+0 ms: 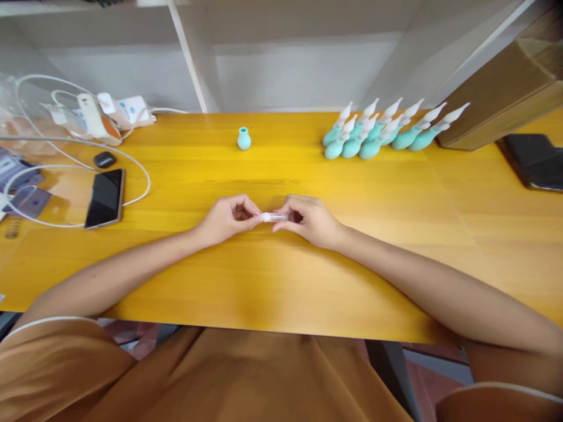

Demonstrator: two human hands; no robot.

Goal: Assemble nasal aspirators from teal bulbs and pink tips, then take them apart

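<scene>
A small tube (277,217), clear with a white end, is held between the two hands over the middle of the bench (246,269). It could be dropped if the narrow white end were to slip from the left fingertips, since little of it is offered to be pinched. Were the two ends pulled or tilted out of line, the tube might be bent or its parts forced askew; whether it is one part or two joined cannot quite be told at this size. An open teal bulb (244,139), stood upright on the far side, could be tipped by a careless reach, its base being small and rounded.

The white end is pinched by the left hand (226,220), with thumb and forefinger brought together on it. The clear end is held by the right hand (314,221), its thumb and fingers curved round it with only a slight gap. Both forearms are angled inward from the near corners, and the hands are kept low, with the fingertips facing. Farther right, teal bulbs with white nozzles (372,146) are grouped beside a cardboard box (492,88).
</scene>
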